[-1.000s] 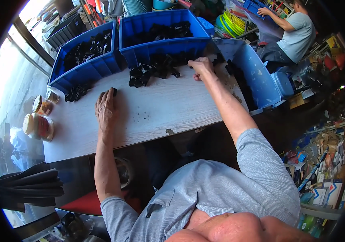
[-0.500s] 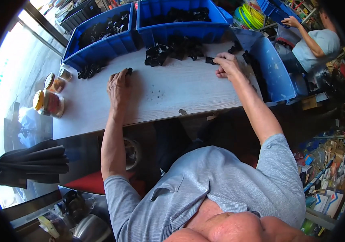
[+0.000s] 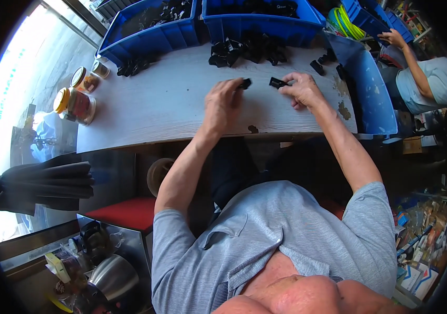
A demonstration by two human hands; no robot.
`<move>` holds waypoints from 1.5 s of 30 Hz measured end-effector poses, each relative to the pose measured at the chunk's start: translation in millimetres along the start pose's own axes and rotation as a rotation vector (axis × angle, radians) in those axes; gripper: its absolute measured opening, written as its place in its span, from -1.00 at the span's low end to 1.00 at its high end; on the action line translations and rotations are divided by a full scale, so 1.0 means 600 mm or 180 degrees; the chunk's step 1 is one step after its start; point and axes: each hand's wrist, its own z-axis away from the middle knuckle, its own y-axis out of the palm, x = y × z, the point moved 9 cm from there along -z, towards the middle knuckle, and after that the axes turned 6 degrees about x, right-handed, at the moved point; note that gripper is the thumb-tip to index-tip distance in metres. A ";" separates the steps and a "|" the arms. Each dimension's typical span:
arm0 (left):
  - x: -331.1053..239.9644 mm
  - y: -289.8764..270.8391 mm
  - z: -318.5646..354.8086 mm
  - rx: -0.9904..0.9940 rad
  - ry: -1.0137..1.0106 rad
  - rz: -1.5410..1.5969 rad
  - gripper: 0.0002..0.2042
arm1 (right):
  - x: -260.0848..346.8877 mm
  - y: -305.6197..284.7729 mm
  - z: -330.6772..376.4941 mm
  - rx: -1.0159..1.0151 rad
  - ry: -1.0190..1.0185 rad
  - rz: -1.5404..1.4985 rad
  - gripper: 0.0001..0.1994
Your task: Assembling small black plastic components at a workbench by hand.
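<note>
My left hand [image 3: 222, 104] is over the middle of the white table, its fingers closed on a small black part [image 3: 245, 83]. Facing it across a short gap, my right hand [image 3: 303, 91] pinches another small black piece [image 3: 278, 82] between thumb and fingers. The exact kind of these pieces is too small to make out. Beyond both hands lies a heap of similar black parts [image 3: 249, 51] on the tabletop [image 3: 155, 99]. A few loose black ones [image 3: 317, 66] rest near the right edge.
Two blue bins of black parts, one left [image 3: 153, 39] and one middle [image 3: 262, 26], line the far side. Another blue bin [image 3: 377, 99] stands at the right. Lidded jars [image 3: 79, 104] sit at the left edge. A co-worker [image 3: 427, 81] is at the far right.
My left hand has moved right with its black part, close to my right hand. The dark crumbs on the table are gone from their spot. The whole view has shifted slightly.
</note>
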 end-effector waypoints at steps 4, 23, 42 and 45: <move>-0.044 0.048 -0.032 0.0361 0.0122 -0.0047 -0.72 | 0.018 0.044 0.014 0.0461 -0.0213 0.0197 -0.67; -0.058 0.088 -0.021 0.0924 0.0473 -0.0458 -0.60 | 0.004 0.041 0.005 0.0428 -0.0456 -0.0004 -0.72; 0.332 -0.268 -0.012 -0.0330 -0.0824 -0.2732 -0.76 | 0.007 0.021 0.029 -0.0019 -0.0766 -0.0419 -0.59; 0.312 -0.270 0.001 -0.0304 -0.0920 -0.2585 -0.80 | 0.006 0.024 0.024 0.0039 -0.0716 -0.0512 -0.58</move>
